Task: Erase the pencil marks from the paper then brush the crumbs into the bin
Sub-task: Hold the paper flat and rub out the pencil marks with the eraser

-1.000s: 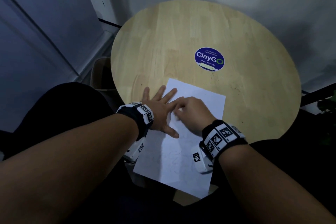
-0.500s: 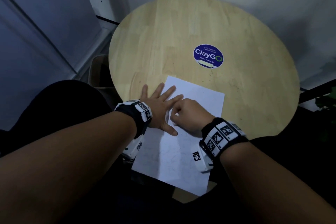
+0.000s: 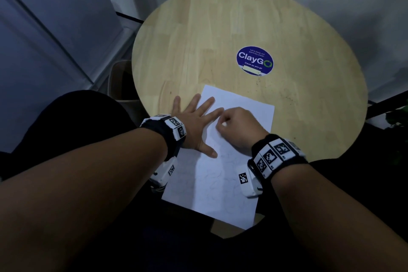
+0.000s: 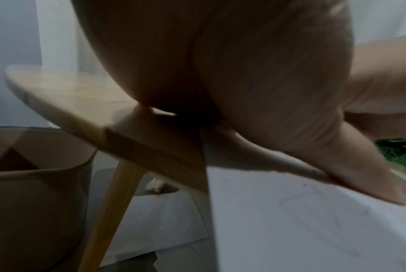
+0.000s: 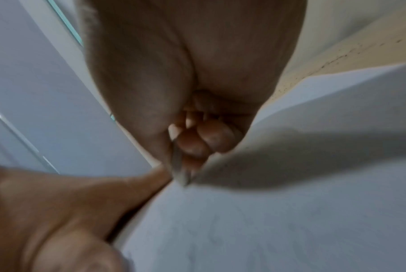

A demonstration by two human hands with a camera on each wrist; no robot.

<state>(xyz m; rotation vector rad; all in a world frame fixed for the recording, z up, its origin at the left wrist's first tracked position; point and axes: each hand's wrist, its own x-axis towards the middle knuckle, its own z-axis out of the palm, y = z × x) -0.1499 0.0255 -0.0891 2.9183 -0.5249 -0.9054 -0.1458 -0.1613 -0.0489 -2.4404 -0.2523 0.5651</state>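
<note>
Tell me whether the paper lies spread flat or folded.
Spread flat. The paper lies as one unfolded sheet on the round table, its near end past the edge; the left hand presses it with straight fingers.

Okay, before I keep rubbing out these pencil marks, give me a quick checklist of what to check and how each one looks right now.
1. Left hand flat, pinning the paper: ok.
2. Right hand pinching the eraser: ok.
3. Paper fully on the table: not ok, its near end overhangs the edge.
4. Marks gone: not ok, faint lines remain near the wrists.
5. Bin within reach, left of the table: ok.
6. Crumbs gathered: cannot tell.
</note>
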